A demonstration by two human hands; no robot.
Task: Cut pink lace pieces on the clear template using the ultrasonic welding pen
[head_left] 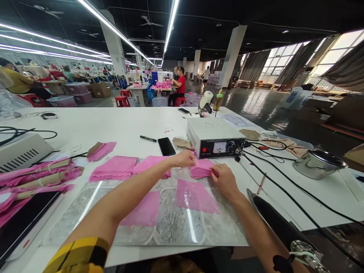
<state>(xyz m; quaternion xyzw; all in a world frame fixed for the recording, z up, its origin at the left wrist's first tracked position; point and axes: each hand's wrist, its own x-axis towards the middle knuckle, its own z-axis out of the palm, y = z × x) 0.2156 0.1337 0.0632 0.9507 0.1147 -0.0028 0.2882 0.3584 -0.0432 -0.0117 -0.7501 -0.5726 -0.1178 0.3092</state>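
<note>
Both my hands reach to a small stack of pink fabric pieces [201, 168] lying just in front of a white control box [215, 142]. My left hand [184, 158] is closed, its fingers pinching the stack's far edge. My right hand [225, 180] is closed on the stack's right edge. Two single pink pieces lie flat on a clear plastic sheet [173, 222] nearer to me: one [196, 196] under my right wrist, another [143, 212] beside my left forearm.
More pink stacks [115, 168] and rolled pink bundles [34, 178] lie at left by a grey machine [19, 151]. A phone [166, 146], a pen [148, 138], black cables [284, 182], a steel bowl [318, 163] and a black hand tool [275, 220] lie around. People work at far tables.
</note>
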